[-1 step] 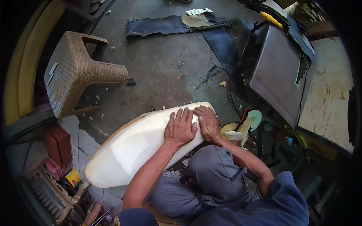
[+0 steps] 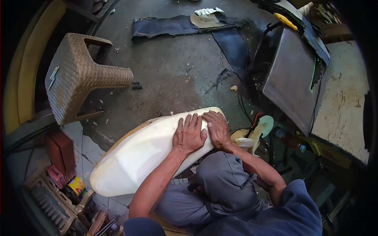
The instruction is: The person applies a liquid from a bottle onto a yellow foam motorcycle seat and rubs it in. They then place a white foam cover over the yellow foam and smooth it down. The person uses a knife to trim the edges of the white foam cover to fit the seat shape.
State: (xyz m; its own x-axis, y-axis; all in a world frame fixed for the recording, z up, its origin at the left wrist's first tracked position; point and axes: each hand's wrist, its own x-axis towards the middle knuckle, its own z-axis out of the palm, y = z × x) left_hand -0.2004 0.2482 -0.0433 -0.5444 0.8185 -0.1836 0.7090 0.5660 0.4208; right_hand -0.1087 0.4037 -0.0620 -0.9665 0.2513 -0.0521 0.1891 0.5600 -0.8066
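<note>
A long white foam cushion (image 2: 138, 155), shaped like a seat pad with a tan edge along its far side, lies slanted across my knees and the floor. My left hand (image 2: 189, 134) lies flat on its upper right end, fingers spread and palm down. My right hand (image 2: 216, 128) rests right beside it on the same end, fingers curved over the cushion's rounded tip. Neither hand grips anything; both press on the foam. My grey trouser knee (image 2: 224, 185) is just under the cushion's near edge.
A woven-pattern plastic stool (image 2: 84, 78) lies tipped at the left. Dark fabric strips (image 2: 177, 24) lie on the concrete floor at the back. A dark flat panel (image 2: 293, 74) leans at the right, foam scraps (image 2: 262, 128) beside it. A red box (image 2: 61, 151) and yellow tin (image 2: 76, 185) sit lower left.
</note>
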